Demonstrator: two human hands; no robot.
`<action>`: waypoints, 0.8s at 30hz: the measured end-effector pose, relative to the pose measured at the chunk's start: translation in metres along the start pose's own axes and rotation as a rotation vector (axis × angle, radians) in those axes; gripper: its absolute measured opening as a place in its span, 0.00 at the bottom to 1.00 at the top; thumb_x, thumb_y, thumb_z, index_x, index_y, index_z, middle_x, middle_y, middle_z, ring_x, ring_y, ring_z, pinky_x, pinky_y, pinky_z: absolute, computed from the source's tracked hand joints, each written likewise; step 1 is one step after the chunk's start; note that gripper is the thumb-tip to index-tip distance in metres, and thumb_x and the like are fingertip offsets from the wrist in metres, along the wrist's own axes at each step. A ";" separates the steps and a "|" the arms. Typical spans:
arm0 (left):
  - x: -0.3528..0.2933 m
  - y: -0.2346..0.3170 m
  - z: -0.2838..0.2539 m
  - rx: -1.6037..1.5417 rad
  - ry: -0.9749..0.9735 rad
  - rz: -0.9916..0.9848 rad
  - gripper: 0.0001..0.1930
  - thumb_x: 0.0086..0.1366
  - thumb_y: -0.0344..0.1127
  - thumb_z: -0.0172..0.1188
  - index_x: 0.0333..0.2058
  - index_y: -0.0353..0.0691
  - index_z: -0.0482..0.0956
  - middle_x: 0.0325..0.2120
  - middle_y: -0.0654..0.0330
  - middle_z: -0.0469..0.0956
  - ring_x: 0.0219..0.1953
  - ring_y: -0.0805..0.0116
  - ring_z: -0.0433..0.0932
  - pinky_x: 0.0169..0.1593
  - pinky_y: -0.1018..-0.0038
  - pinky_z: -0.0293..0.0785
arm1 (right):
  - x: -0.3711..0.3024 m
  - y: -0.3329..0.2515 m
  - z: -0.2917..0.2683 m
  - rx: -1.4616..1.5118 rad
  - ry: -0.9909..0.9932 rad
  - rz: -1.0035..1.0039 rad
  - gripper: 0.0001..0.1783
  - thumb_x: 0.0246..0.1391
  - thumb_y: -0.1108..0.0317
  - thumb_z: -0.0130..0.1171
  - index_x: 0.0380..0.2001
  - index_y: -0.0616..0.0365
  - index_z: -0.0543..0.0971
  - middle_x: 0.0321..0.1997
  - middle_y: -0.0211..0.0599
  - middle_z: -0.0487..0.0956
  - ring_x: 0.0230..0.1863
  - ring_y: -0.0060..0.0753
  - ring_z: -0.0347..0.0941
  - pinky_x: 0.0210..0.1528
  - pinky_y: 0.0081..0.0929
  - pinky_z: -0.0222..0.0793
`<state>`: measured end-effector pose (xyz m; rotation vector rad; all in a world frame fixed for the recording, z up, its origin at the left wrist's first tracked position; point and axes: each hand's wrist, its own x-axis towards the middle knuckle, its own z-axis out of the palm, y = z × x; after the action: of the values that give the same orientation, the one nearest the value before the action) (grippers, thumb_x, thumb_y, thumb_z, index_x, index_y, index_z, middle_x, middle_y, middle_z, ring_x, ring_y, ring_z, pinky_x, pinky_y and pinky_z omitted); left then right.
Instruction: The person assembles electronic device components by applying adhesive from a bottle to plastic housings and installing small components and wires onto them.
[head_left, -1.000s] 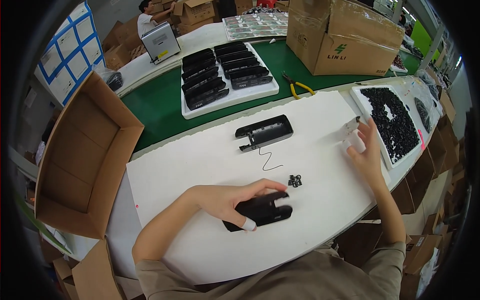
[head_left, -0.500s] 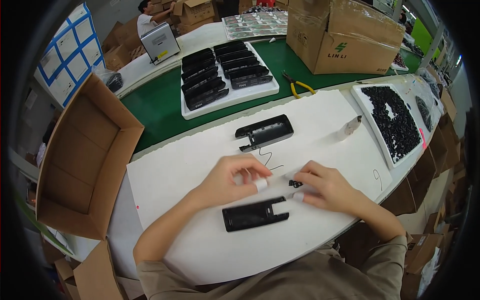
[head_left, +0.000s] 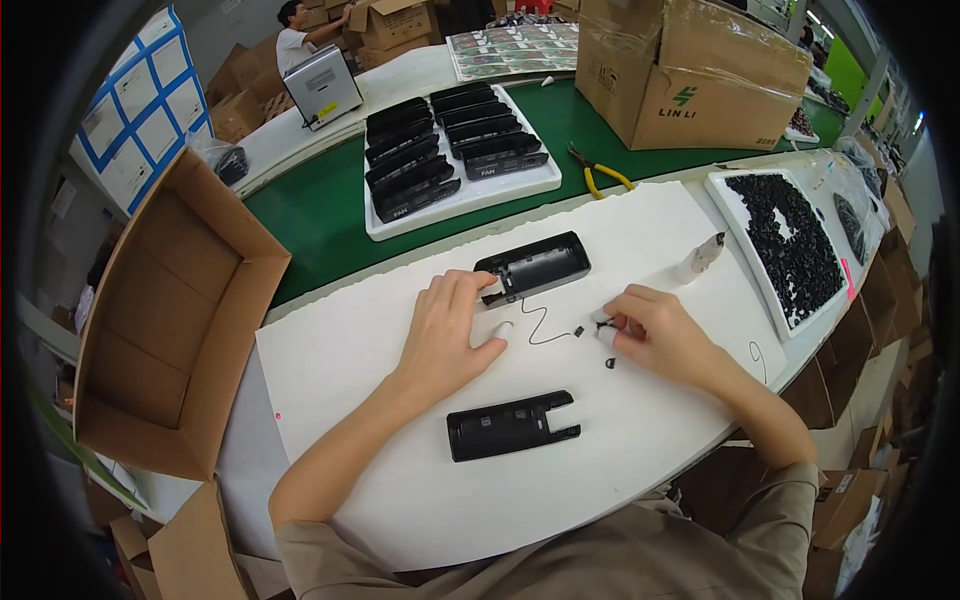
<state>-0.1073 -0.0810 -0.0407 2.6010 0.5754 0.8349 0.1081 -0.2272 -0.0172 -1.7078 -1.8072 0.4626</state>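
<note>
My left hand (head_left: 440, 335) is open, thumb spread wide. Its fingertips reach the left, notched end of a black plastic housing half (head_left: 545, 264) lying hollow side up. My right hand (head_left: 660, 332) is closed in a pinch, with a small black part (head_left: 604, 324) partly showing between white-covered fingertips. Left of it lies a tiny black piece (head_left: 579, 331), beside a thin dark line (head_left: 541, 338) that curves down from the housing. A small black ring-like piece (head_left: 610, 364) rests below the right fingers. Nearer me lies a second black housing half (head_left: 510, 427), its notch facing right.
White board (head_left: 380, 480) covers the bench. A white tray (head_left: 715, 190) of small black parts stands right, near a small translucent bottle (head_left: 702, 258). Yellow-handled pliers (head_left: 606, 180), a foam tray (head_left: 545, 180) of black housings and a carton (head_left: 715, 90) are beyond. An open box (head_left: 150, 310) stands left.
My left hand has moved up and left to the far housing. My right hand has risen slightly, and the small ring-like piece now lies on the board below it.
</note>
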 end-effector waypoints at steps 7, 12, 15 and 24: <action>-0.001 0.002 0.000 -0.116 -0.024 -0.117 0.21 0.46 0.27 0.58 0.42 0.39 0.67 0.33 0.59 0.75 0.37 0.63 0.68 0.44 0.70 0.61 | 0.010 -0.006 -0.010 -0.083 -0.101 0.076 0.09 0.39 0.77 0.55 0.28 0.67 0.74 0.26 0.44 0.74 0.29 0.42 0.73 0.33 0.33 0.70; 0.000 0.002 0.000 -0.166 -0.020 -0.180 0.20 0.47 0.25 0.57 0.42 0.41 0.67 0.33 0.60 0.75 0.35 0.66 0.68 0.44 0.71 0.60 | 0.018 -0.016 -0.013 -0.170 -0.176 0.184 0.10 0.38 0.72 0.56 0.26 0.67 0.74 0.24 0.43 0.75 0.28 0.42 0.73 0.33 0.34 0.69; -0.001 0.001 0.001 -0.153 -0.011 -0.164 0.19 0.48 0.25 0.56 0.42 0.40 0.67 0.32 0.61 0.75 0.34 0.66 0.68 0.43 0.72 0.60 | 0.022 -0.015 -0.014 -0.171 -0.221 0.225 0.10 0.38 0.72 0.56 0.26 0.67 0.74 0.21 0.43 0.75 0.26 0.42 0.73 0.31 0.33 0.69; -0.001 -0.003 0.003 -0.271 0.108 -0.197 0.08 0.47 0.26 0.58 0.29 0.40 0.71 0.24 0.63 0.72 0.24 0.69 0.65 0.36 0.73 0.61 | 0.022 -0.005 -0.015 -0.017 -0.095 0.183 0.11 0.35 0.76 0.56 0.27 0.70 0.74 0.12 0.37 0.67 0.14 0.31 0.63 0.20 0.27 0.60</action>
<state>-0.1074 -0.0795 -0.0453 2.2266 0.6837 0.9221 0.1143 -0.2088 0.0010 -1.9015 -1.7313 0.6154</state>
